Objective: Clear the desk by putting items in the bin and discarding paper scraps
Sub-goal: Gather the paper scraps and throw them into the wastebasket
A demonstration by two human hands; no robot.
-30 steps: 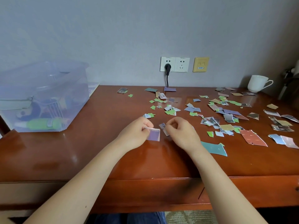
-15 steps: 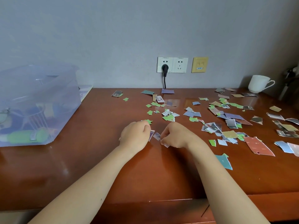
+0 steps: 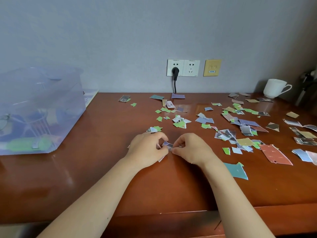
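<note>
- At the far left of the desk (image 3: 85, 177) stood the translucent bin (image 3: 41, 109), with items dimly visible inside.
- Near the front middle, the left hand (image 3: 147, 150) had its fingers curled, pinching a small bluish scrap (image 3: 169, 145) close to the wood.
- Meeting it there, the right hand (image 3: 190, 148) pinched the same scrap between thumb and forefinger.
- Further right, loose paper scraps (image 3: 240, 121) lay scattered across the desk.
- At the back right sat a white cup (image 3: 274, 87).
</note>
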